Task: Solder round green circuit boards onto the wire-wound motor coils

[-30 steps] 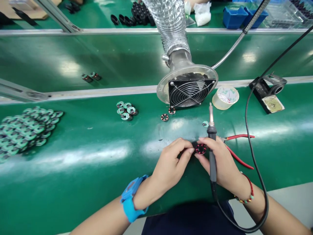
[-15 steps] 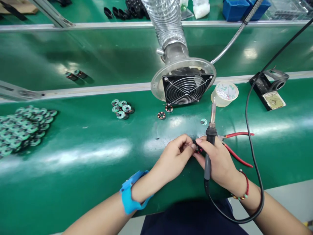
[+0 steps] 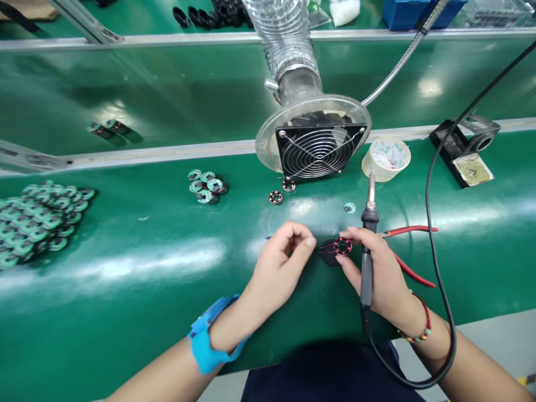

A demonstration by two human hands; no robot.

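In my right hand [image 3: 379,268] a soldering iron [image 3: 367,273] is tucked, its tip pointing away from me. The thumb and index finger of that hand also grip a small ring-shaped motor stator [image 3: 343,246] with red windings. Thin red wires stick out from its left side, over a round black pad [image 3: 329,254]. To the left, apart from the stator, is my left hand [image 3: 281,265], thumb and forefinger pinched together; whether anything is between them cannot be seen. Red-handled pliers [image 3: 412,229] lie partly behind my right hand.
A fume-extractor fan [image 3: 320,152] hangs over the back, with two copper-wound stators [image 3: 275,197] below it. A small round circuit board [image 3: 349,207], a tape roll [image 3: 386,162] and an iron stand [image 3: 460,148] are nearby. Several board-topped stators [image 3: 205,187] and a large pile [image 3: 42,220] sit left.
My left hand has come away from the stator and moved left. The stator, its red wires and the black pad now show. My right hand has shifted slightly right with the iron.
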